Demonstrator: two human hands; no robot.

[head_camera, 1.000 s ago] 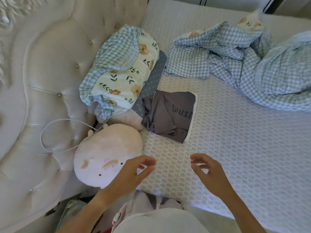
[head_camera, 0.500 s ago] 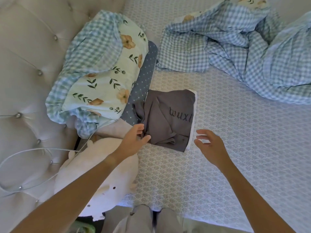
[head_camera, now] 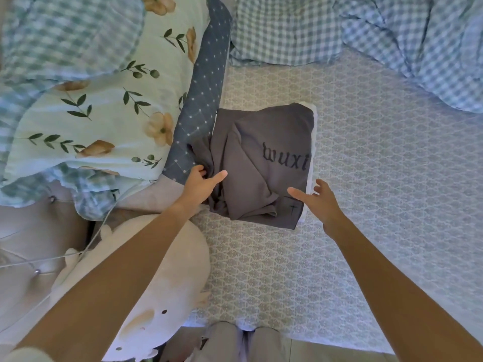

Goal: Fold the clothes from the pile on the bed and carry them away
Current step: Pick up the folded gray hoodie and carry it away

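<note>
The folded grey shirt (head_camera: 261,165) lay on the bed (head_camera: 366,178), on top of a white folded item (head_camera: 312,142) showing along its right edge, just right of the floral pillow (head_camera: 104,105). Soft knit cloth, roughly square, creased at its left side; black gothic lettering read "wuxi", with a small cross near the corner. My left hand (head_camera: 200,185) pinched the bunched left edge. My right hand (head_camera: 318,202) was spread, fingers relaxed, thumb over the near right corner.
</note>
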